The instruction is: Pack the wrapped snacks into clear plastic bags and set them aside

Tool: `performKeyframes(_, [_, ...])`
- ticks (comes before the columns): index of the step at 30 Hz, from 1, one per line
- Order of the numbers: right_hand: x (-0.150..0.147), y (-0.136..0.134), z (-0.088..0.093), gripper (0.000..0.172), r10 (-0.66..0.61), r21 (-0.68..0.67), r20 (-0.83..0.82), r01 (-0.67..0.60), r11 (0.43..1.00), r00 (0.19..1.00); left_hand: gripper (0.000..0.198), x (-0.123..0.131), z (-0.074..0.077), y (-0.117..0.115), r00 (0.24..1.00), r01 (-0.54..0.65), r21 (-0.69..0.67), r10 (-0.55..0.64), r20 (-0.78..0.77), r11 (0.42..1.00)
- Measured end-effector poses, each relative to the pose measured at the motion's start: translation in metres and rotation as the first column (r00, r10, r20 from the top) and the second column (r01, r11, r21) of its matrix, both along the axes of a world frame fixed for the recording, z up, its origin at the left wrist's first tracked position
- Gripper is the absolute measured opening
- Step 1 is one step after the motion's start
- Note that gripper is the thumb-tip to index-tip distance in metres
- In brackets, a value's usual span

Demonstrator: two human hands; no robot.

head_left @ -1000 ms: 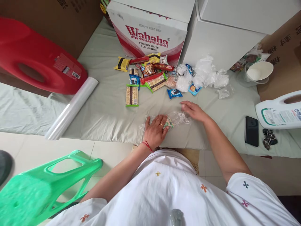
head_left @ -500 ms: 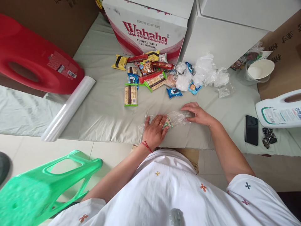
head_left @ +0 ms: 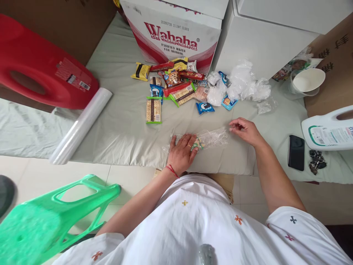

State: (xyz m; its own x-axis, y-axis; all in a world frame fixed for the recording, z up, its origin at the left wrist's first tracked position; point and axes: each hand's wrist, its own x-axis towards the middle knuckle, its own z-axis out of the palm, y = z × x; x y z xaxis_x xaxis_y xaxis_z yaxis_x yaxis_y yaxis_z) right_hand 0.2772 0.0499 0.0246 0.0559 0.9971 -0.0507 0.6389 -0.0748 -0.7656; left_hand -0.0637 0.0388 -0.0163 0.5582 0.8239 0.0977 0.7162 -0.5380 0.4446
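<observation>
My left hand point(head_left: 182, 152) lies flat with its fingers stretched over a small packet point(head_left: 199, 142) in clear plastic film, pressing it on the cloth. Most of the packet is under the hand; a green and yellowish part shows beside the thumb. The clear film point(head_left: 216, 138) runs out to the right in a wrinkled strip. At that strip's far end is my right hand point(head_left: 245, 131), fingers curled together and fingertips at the film's edge. Beyond the hands lies a pile of wrapped snacks point(head_left: 182, 95), with a wafer-like bar point(head_left: 153, 111) at its near left.
A roll of clear film point(head_left: 81, 127) lies at the left by a red jug point(head_left: 41, 70). Crumpled film balls point(head_left: 239, 82) sit right of the snacks. A Wahaha carton point(head_left: 173, 35) stands behind. A phone point(head_left: 296, 152), keys point(head_left: 317, 162) and white bottle point(head_left: 328, 129) are right; a green stool point(head_left: 63, 209) stands lower left.
My right hand has moved right, its fingers closing from a spread shape. The bunched film has been drawn out into a longer, flatter strip. My left hand has stayed in place.
</observation>
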Motion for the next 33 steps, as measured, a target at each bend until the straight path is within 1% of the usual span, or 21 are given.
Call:
performKeyframes(3, [-0.021,-0.01,0.004,0.04,-0.095,-0.102,-0.07,0.088,0.991,0.993,0.054,0.001,0.0,0.0,1.0,0.0,0.001,0.0,-0.002,1.0])
performKeyframes(4, [-0.027,-0.012,0.003,0.046,-0.101,-0.142,-0.098,0.086,0.986,0.99,0.054,0.001,0.001,0.0,1.0,0.001,-0.002,-0.001,-0.004,1.0])
performKeyframes(6, [-0.037,-0.012,-0.003,0.062,-0.069,-0.21,-0.162,0.033,0.977,0.984,0.054,0.001,0.001,0.0,1.0,-0.003,-0.01,0.003,-0.008,1.0])
performKeyframes(7, [-0.039,-0.012,-0.007,0.065,-0.057,-0.226,-0.198,0.01,0.974,0.978,0.054,0.001,0.002,0.0,1.0,-0.006,-0.014,0.006,-0.009,1.0])
performKeyframes(8, [-0.038,-0.011,-0.011,0.065,-0.057,-0.228,-0.234,0.002,0.974,0.971,0.054,0.002,0.002,0.0,1.0,-0.009,-0.016,0.008,-0.01,1.0])
performKeyframes(10, [-0.029,-0.009,-0.018,0.054,-0.111,-0.216,-0.268,0.052,0.975,0.957,0.055,0.002,0.003,0.0,1.0,-0.009,-0.017,0.009,-0.01,1.0])
performKeyframes(13, [-0.009,-0.013,-0.018,0.041,-0.269,-0.196,-0.156,0.237,0.952,0.95,0.056,0.002,0.002,-0.001,1.0,-0.013,-0.017,0.013,-0.009,1.0])
performKeyframes(14, [-0.006,-0.016,-0.014,0.041,-0.291,-0.165,-0.109,0.272,0.948,0.95,0.056,0.002,0.002,-0.001,1.0,-0.014,-0.017,0.014,-0.008,1.0])
performKeyframes(15, [-0.005,-0.021,-0.008,0.042,-0.274,-0.116,-0.072,0.265,0.957,0.959,0.056,0.002,0.001,-0.001,1.0,-0.013,-0.017,0.013,-0.007,1.0])
performKeyframes(16, [-0.007,-0.026,-0.002,0.047,-0.217,-0.055,-0.039,0.214,0.975,0.975,0.056,0.002,0.001,-0.001,1.0,-0.011,-0.016,0.011,-0.005,1.0])
performKeyframes(17, [-0.012,-0.031,0.003,0.053,-0.128,0.006,-0.002,0.128,0.992,0.992,0.056,0.002,0.0,-0.001,1.0,-0.009,-0.015,0.009,-0.003,1.0])
performKeyframes(19, [-0.026,-0.037,0.008,0.068,0.05,0.084,0.098,-0.059,0.995,0.994,0.056,0.002,-0.001,-0.001,1.0,-0.009,-0.015,0.009,-0.003,1.0])
performKeyframes(20, [-0.032,-0.038,0.007,0.068,0.091,0.094,0.145,-0.105,0.99,0.985,0.056,0.002,-0.001,0.0,1.0,-0.01,-0.014,0.01,-0.004,1.0])
performKeyframes(21, [-0.037,-0.037,0.003,0.061,0.085,0.089,0.173,-0.102,0.991,0.981,0.056,0.002,-0.001,0.0,1.0,-0.012,-0.013,0.012,-0.005,1.0])
performKeyframes(23, [-0.039,-0.032,-0.009,0.04,-0.016,0.034,0.176,0.01,0.999,0.984,0.057,0.002,-0.001,-0.001,1.0,-0.015,-0.01,0.015,-0.008,1.0])
performKeyframes(25, [-0.034,-0.027,-0.019,0.029,-0.137,-0.022,0.217,0.145,0.989,0.967,0.057,0.002,0.0,-0.001,1.0,-0.016,-0.008,0.016,-0.008,1.0])
performKeyframes(26, [-0.032,-0.025,-0.021,0.027,-0.184,-0.016,0.269,0.196,0.981,0.945,0.057,0.003,0.001,-0.001,1.0,-0.017,-0.01,0.017,-0.008,1.0])
performKeyframes(28, [-0.034,-0.025,-0.016,0.026,-0.251,0.094,0.381,0.233,0.968,0.89,0.057,0.003,0.002,-0.002,1.0,-0.016,-0.014,0.016,-0.008,1.0])
performKeyframes(30, [-0.047,-0.029,-0.004,0.028,-0.247,0.227,0.415,0.163,0.96,0.876,0.057,0.005,0.003,-0.002,1.0,-0.021,-0.02,0.021,-0.007,1.0])
performKeyframes(31, [-0.057,-0.031,0.001,0.029,-0.185,0.257,0.404,0.082,0.963,0.896,0.057,0.005,0.004,-0.002,1.0,-0.025,-0.022,0.025,-0.005,0.999])
performKeyframes(33, [-0.078,-0.033,0.003,0.031,0.027,0.243,0.371,-0.125,0.962,0.928,0.057,0.005,0.003,-0.003,1.0,-0.03,-0.023,0.03,0.003,0.999])
